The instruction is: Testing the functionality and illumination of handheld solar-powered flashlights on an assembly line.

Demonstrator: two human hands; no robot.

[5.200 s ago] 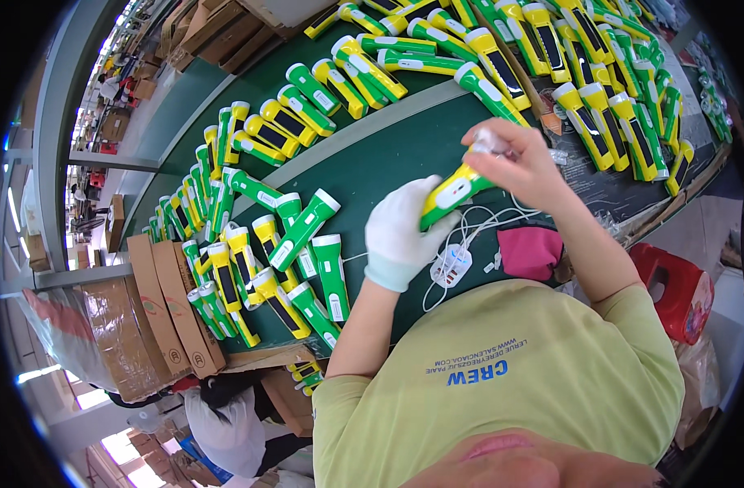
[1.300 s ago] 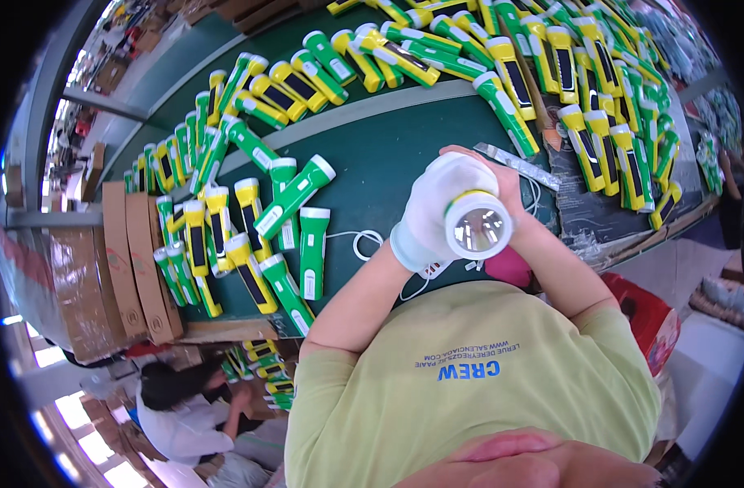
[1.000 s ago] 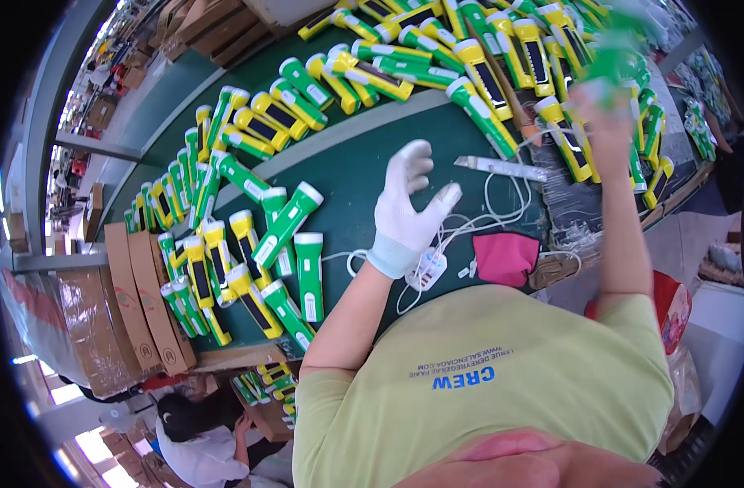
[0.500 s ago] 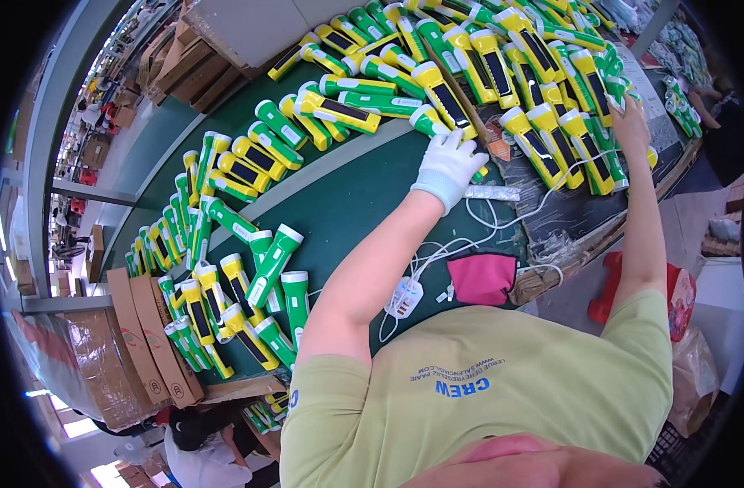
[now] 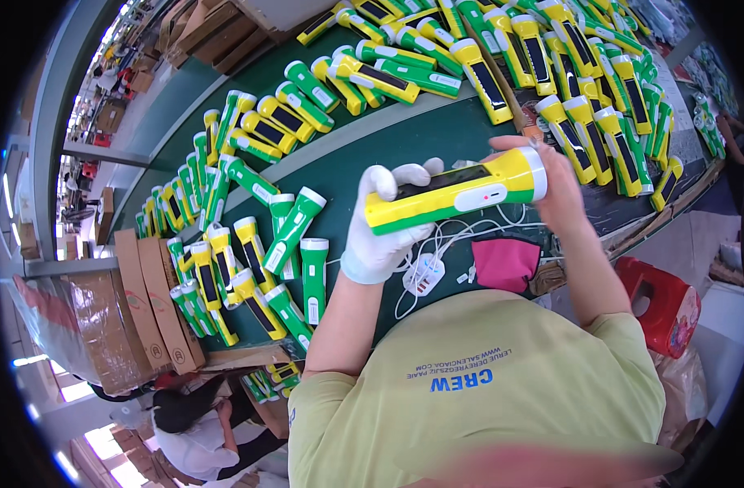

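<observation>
A yellow and green flashlight (image 5: 445, 199) with a dark solar panel lies across both my hands above the table, its pale lens end to the right. My left hand (image 5: 370, 244), in a white glove, is closed round its tail end. At the lens end, my bare right hand (image 5: 563, 195) is closed on the head, with part of its fingers hidden behind it. A small red light shows on the flashlight's white side plate. Beneath it, white cables run to a white power strip (image 5: 423, 275) on the green table (image 5: 339, 175).
Many similar flashlights (image 5: 624, 154) are heaped at the far right, others (image 5: 266, 134) lined along the far side and grouped (image 5: 242, 276) at left. A pink cloth mask (image 5: 506, 263) lies near me. Cardboard (image 5: 156, 301) edges the left end. Another person (image 5: 193, 431) sits at lower left.
Both hands have drawn back from the flashlights on the table and come together in front of me. They now hold one flashlight between them.
</observation>
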